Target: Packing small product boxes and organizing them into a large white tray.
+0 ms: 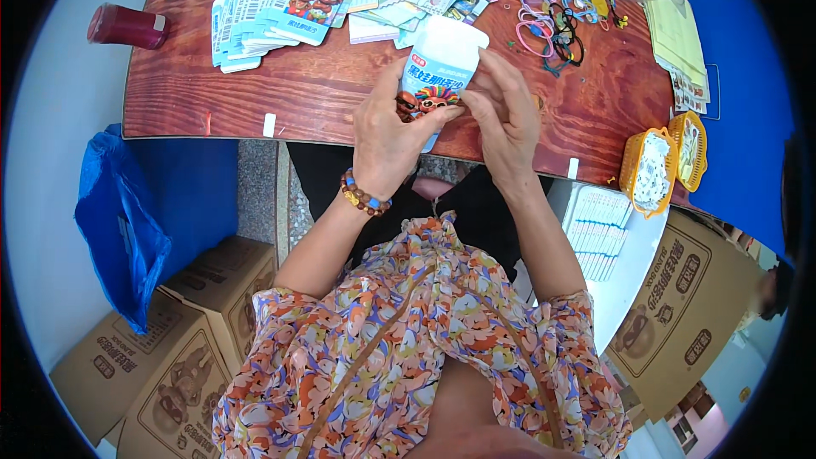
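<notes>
Both hands, left and right, gripped a packet over the wooden table, cardboard boxes near left.

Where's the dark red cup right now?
In the head view the dark red cup lies on its side off the far-left corner of the wooden table, left of the fanned stack of light blue packets.

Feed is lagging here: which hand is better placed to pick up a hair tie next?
Probably the right hand. It is on the side of the hair ties, with bare table between. The left hand grips the light-blue paper packet and would have to cross over.
</notes>
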Demonstrator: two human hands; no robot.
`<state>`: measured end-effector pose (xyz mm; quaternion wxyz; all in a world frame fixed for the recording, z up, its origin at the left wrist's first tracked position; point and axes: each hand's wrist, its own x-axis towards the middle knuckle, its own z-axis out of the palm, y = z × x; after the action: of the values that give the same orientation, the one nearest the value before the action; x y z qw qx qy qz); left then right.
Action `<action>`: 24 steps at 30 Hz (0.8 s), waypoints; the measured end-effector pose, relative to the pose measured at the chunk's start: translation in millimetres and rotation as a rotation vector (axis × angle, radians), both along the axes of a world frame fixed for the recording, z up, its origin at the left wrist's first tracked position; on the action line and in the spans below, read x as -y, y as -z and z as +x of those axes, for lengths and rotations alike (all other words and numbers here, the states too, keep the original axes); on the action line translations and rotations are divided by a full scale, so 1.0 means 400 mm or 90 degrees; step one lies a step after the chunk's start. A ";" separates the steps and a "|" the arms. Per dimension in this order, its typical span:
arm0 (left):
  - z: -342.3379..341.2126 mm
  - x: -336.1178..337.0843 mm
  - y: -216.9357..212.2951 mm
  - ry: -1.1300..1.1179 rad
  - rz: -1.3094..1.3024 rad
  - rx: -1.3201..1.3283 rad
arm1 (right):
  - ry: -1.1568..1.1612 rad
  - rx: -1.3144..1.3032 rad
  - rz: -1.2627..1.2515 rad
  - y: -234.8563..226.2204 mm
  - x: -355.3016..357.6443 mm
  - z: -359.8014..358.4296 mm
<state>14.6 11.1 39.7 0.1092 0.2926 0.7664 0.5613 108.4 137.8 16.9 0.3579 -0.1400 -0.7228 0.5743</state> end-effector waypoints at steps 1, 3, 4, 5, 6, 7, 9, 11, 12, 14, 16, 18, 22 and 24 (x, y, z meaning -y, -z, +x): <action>0.001 -0.003 0.007 0.000 -0.001 0.001 | 0.006 0.032 0.107 -0.003 -0.010 0.000; 0.005 -0.007 0.029 0.003 0.052 0.126 | -0.015 0.047 0.091 -0.014 -0.023 -0.001; 0.005 -0.007 0.035 0.003 0.051 0.128 | -0.037 0.063 0.075 -0.017 -0.026 0.000; 0.004 -0.008 0.040 0.017 0.063 0.172 | -0.038 0.064 0.074 -0.016 -0.032 0.003; 0.003 -0.007 0.043 0.030 0.076 0.216 | -0.076 0.058 -0.033 -0.015 -0.039 0.006; 0.002 -0.004 0.041 0.030 0.074 0.217 | -0.113 0.050 -0.141 -0.016 -0.045 0.009; -0.002 0.006 0.024 0.101 0.162 0.330 | -0.114 0.070 -0.144 -0.027 -0.055 0.019; -0.013 0.017 0.005 0.136 0.175 0.361 | -0.123 0.082 -0.134 -0.030 -0.067 0.028; -0.020 0.025 0.001 0.173 0.189 0.391 | -0.123 0.083 -0.136 -0.033 -0.076 0.032; -0.029 0.040 0.001 0.188 0.150 0.389 | -0.173 0.138 -0.106 -0.048 -0.096 0.039; -0.024 0.048 -0.006 0.206 0.171 0.350 | -0.198 0.140 -0.095 -0.059 -0.108 0.044; -0.017 0.049 -0.002 0.215 0.168 0.292 | -0.222 0.142 -0.086 -0.064 -0.113 0.043; -0.014 0.052 0.025 0.272 0.129 0.133 | -0.234 0.112 0.031 -0.059 -0.124 0.043; -0.023 0.059 0.022 0.294 0.105 0.178 | -0.231 0.114 0.044 -0.056 -0.122 0.048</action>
<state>5.2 -12.6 31.0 0.3145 0.3868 0.6089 0.6170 127.8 186.5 39.3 0.1877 -0.0456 -0.7845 0.5893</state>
